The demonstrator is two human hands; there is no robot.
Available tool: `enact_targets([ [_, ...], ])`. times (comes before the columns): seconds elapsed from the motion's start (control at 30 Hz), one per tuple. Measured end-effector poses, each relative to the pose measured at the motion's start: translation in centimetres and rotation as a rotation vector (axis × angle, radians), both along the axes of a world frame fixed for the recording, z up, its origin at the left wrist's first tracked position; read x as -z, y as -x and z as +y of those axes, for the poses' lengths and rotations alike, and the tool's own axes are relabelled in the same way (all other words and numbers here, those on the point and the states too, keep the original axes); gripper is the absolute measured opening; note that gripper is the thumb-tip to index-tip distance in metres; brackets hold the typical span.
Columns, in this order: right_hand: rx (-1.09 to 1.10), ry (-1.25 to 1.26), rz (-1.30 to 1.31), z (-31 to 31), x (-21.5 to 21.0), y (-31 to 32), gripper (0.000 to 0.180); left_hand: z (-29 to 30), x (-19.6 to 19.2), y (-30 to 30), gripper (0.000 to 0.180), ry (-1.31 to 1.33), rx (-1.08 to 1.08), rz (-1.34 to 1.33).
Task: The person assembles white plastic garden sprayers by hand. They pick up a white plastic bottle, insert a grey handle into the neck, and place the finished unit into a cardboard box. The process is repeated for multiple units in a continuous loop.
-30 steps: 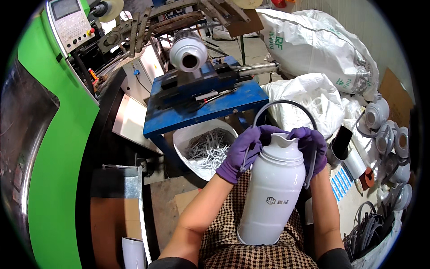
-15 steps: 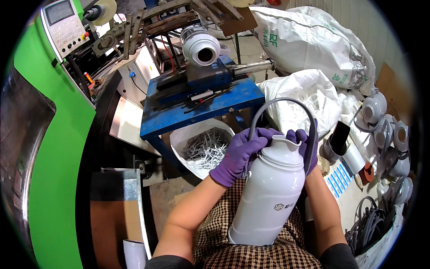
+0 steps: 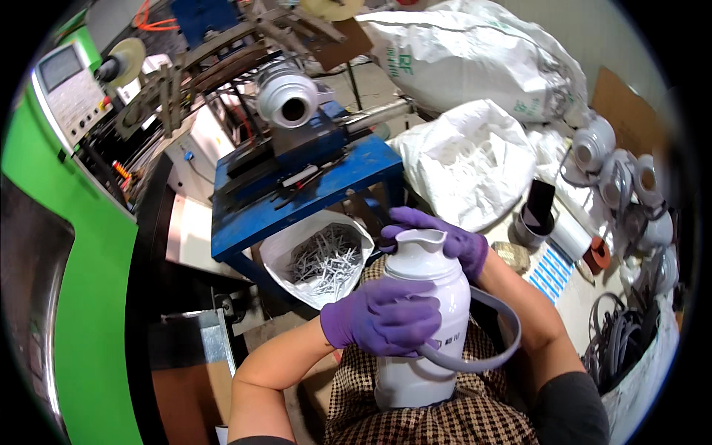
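A pale grey-white thermos jug stands upright, tilted slightly, against my checked apron, its spout at the top. Purple gloves cover both my hands. My left hand is wrapped round the near left side of the body, over one end of the grey carrying handle. That handle is swung down in front of the jug and loops out to the right. Behind the neck, my right hand curls round the far side, its fingertips beside the spout; the jug hides part of it.
A blue workbench carries a clamp and another jug body. Below it sits a white sack of plastic scraps. A green machine stands left. Jug tops and grey handles lie right, near a cup.
The handle has gone from raised over the spout to lowered in front. My left hand moved down onto the body; my right hand let go of the handle and moved behind the neck.
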State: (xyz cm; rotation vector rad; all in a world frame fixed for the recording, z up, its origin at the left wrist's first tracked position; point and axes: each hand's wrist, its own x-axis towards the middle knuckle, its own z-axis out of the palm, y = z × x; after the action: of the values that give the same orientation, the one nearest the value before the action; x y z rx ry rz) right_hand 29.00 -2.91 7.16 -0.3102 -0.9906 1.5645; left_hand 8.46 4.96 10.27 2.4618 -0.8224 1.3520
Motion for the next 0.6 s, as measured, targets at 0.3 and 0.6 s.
enact_targets([
  [0.3, 0.415, 0.092, 0.02, 1.5, 3.1, -0.9, 0.08, 6.1, 6.9, -3.8, 0.041, 1.6, 0.654, 0.217],
  [0.6, 0.669, -0.02, -0.313, -4.9, -3.6, -0.3, 0.057, 7.2, 3.9, -3.5, 0.089, 1.646, 0.489, 0.938],
])
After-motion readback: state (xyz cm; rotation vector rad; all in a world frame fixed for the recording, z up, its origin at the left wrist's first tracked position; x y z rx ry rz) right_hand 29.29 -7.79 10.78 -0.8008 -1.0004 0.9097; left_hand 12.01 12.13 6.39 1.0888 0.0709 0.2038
